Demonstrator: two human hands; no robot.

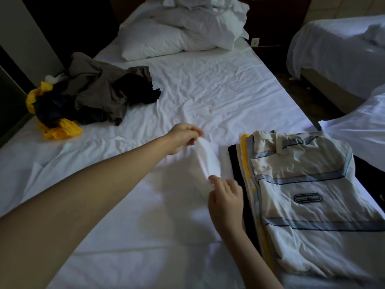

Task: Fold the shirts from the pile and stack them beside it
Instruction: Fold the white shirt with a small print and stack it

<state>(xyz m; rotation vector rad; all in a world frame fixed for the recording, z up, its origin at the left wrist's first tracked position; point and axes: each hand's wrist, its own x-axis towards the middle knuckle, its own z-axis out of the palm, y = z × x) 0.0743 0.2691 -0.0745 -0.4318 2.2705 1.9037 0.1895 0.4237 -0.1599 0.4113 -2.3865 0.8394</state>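
We pinch a raised fold of the white shirt [208, 161] with both hands: left hand [182, 138] at the far end, right hand [226, 197] at the near end, fingers curled on the cloth. The shirt lies on the bed [208, 90], just beside the folded stack [308, 184]. The unfolded pile [91, 94] sits well apart, far left.

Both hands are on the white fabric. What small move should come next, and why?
Probably lay the pinched edge over to complete this fold: left hand and right hand both pinch a raised ridge of white fabric, apparently a shirt, not yet on the folded stack beside it.
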